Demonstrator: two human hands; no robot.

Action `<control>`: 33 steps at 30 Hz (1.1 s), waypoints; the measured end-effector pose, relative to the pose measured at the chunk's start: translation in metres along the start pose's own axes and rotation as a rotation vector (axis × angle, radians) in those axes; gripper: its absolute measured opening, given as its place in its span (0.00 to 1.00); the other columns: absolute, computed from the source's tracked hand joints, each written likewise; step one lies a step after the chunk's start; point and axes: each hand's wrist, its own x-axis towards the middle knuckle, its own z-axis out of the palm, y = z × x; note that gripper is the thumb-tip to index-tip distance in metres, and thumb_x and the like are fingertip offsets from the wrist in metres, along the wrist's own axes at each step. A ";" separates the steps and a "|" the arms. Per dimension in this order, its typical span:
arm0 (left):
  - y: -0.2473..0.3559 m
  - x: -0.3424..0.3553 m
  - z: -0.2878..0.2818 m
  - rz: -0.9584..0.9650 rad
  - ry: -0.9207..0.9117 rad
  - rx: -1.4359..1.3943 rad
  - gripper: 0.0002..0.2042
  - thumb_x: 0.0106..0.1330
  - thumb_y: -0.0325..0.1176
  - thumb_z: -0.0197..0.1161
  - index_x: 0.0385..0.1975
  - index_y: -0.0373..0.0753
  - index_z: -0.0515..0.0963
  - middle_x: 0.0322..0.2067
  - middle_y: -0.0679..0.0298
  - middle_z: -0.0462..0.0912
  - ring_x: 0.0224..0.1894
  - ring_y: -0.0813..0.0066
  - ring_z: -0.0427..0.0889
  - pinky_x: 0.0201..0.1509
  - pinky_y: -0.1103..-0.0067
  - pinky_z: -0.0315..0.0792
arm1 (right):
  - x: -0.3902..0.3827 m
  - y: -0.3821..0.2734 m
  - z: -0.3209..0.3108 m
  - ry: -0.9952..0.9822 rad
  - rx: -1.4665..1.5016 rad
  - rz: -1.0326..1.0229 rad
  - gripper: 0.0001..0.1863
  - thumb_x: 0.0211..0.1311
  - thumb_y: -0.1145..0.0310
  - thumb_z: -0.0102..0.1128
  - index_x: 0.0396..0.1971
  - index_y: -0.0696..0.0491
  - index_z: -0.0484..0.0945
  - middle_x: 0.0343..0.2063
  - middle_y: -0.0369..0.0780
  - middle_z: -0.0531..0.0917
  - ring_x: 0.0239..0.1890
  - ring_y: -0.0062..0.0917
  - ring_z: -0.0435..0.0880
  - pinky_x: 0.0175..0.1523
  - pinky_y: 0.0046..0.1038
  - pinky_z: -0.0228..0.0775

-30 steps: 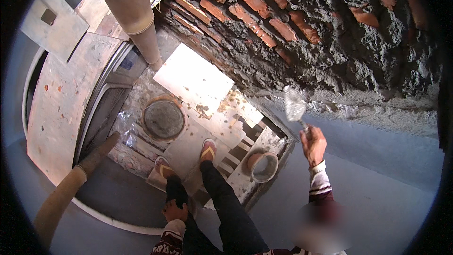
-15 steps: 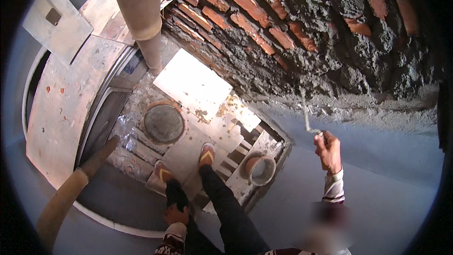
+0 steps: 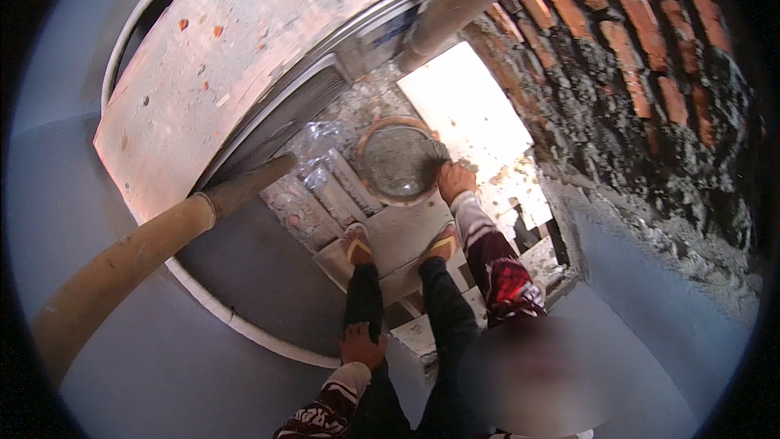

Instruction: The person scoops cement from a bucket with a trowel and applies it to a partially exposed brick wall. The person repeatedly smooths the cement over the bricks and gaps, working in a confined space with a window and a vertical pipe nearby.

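My right hand (image 3: 457, 182) is closed on a trowel (image 3: 429, 159) at the right edge of a round tub (image 3: 396, 120). Wet grey mortar (image 3: 394, 161) fills the tub, and the trowel's blade is dark and hard to make out against it. My left hand (image 3: 363, 346) holds nothing and rests on my left leg, fingers apart. In front of the tub, my feet in sandals (image 3: 439, 246) stand on boards.
A brick wall (image 3: 626, 57), partly daubed with mortar, rises at the right. A bright flat board (image 3: 463, 93) lies beside the tub. Thick bamboo poles (image 3: 154, 236) cross at the left and top. Clear plastic (image 3: 318, 142) lies left of the tub, near a mortar-spotted wooden panel (image 3: 244, 57).
My right hand has brought the trowel from the brick wall down and left to the tub. The view has turned toward the left. My left hand stays on my leg.
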 end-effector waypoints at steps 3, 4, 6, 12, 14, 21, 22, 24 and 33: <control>-0.008 0.002 -0.002 -0.009 0.024 -0.068 0.33 0.61 0.57 0.52 0.61 0.39 0.67 0.61 0.53 0.68 0.65 0.50 0.62 0.67 0.49 0.50 | 0.050 -0.032 0.062 -0.115 0.037 -0.058 0.14 0.63 0.61 0.49 0.33 0.54 0.81 0.33 0.46 0.85 0.36 0.40 0.86 0.41 0.40 0.78; -0.010 0.009 -0.005 -0.014 0.017 -0.093 0.33 0.61 0.57 0.52 0.61 0.39 0.67 0.61 0.53 0.68 0.65 0.50 0.62 0.67 0.49 0.50 | 0.051 -0.034 0.069 -0.171 0.040 -0.140 0.15 0.61 0.60 0.50 0.33 0.55 0.81 0.34 0.47 0.85 0.37 0.40 0.85 0.42 0.40 0.78; -0.017 0.005 0.001 -0.026 0.008 -0.124 0.33 0.61 0.56 0.53 0.61 0.40 0.67 0.61 0.53 0.68 0.66 0.52 0.61 0.68 0.50 0.49 | 0.040 -0.042 0.069 -0.306 0.066 -0.260 0.19 0.56 0.57 0.57 0.40 0.55 0.81 0.37 0.49 0.84 0.41 0.42 0.84 0.46 0.41 0.77; -0.013 0.008 -0.004 0.010 0.009 -0.101 0.33 0.61 0.56 0.53 0.61 0.39 0.67 0.61 0.53 0.68 0.67 0.55 0.60 0.68 0.53 0.50 | -0.038 -0.027 0.066 -0.016 0.199 -0.129 0.23 0.60 0.60 0.52 0.54 0.52 0.73 0.43 0.48 0.80 0.49 0.44 0.79 0.54 0.45 0.68; -0.012 0.006 -0.008 0.017 -0.019 -0.092 0.33 0.61 0.56 0.54 0.60 0.39 0.67 0.61 0.53 0.68 0.67 0.55 0.60 0.69 0.53 0.50 | -0.045 -0.025 0.065 -0.041 0.019 -0.094 0.22 0.62 0.64 0.48 0.57 0.50 0.70 0.52 0.44 0.74 0.55 0.40 0.74 0.57 0.44 0.65; -0.019 0.006 -0.001 0.051 0.053 -0.081 0.33 0.61 0.56 0.54 0.60 0.38 0.67 0.60 0.51 0.68 0.66 0.54 0.62 0.68 0.53 0.50 | -0.048 -0.042 0.026 -0.259 0.109 -0.080 0.17 0.60 0.58 0.51 0.43 0.51 0.79 0.37 0.50 0.82 0.40 0.45 0.83 0.44 0.47 0.75; -0.017 0.005 -0.005 0.055 0.039 -0.061 0.33 0.61 0.56 0.53 0.60 0.38 0.67 0.60 0.51 0.68 0.66 0.53 0.62 0.68 0.53 0.50 | -0.041 -0.024 0.039 -0.243 0.106 -0.072 0.17 0.60 0.56 0.51 0.36 0.54 0.81 0.31 0.52 0.83 0.35 0.48 0.84 0.39 0.47 0.77; -0.020 0.008 -0.002 0.020 0.033 -0.052 0.33 0.61 0.56 0.53 0.60 0.38 0.66 0.60 0.52 0.68 0.66 0.54 0.62 0.68 0.53 0.50 | -0.049 -0.021 0.024 -0.096 0.128 0.001 0.17 0.60 0.56 0.51 0.33 0.55 0.81 0.31 0.53 0.83 0.35 0.47 0.85 0.39 0.46 0.77; -0.023 0.007 0.002 0.005 -0.018 -0.113 0.33 0.62 0.56 0.51 0.62 0.39 0.65 0.63 0.54 0.66 0.66 0.54 0.61 0.68 0.52 0.49 | 0.021 -0.034 0.087 -0.156 0.241 -0.095 0.24 0.59 0.47 0.54 0.40 0.56 0.78 0.31 0.52 0.84 0.41 0.51 0.82 0.45 0.44 0.76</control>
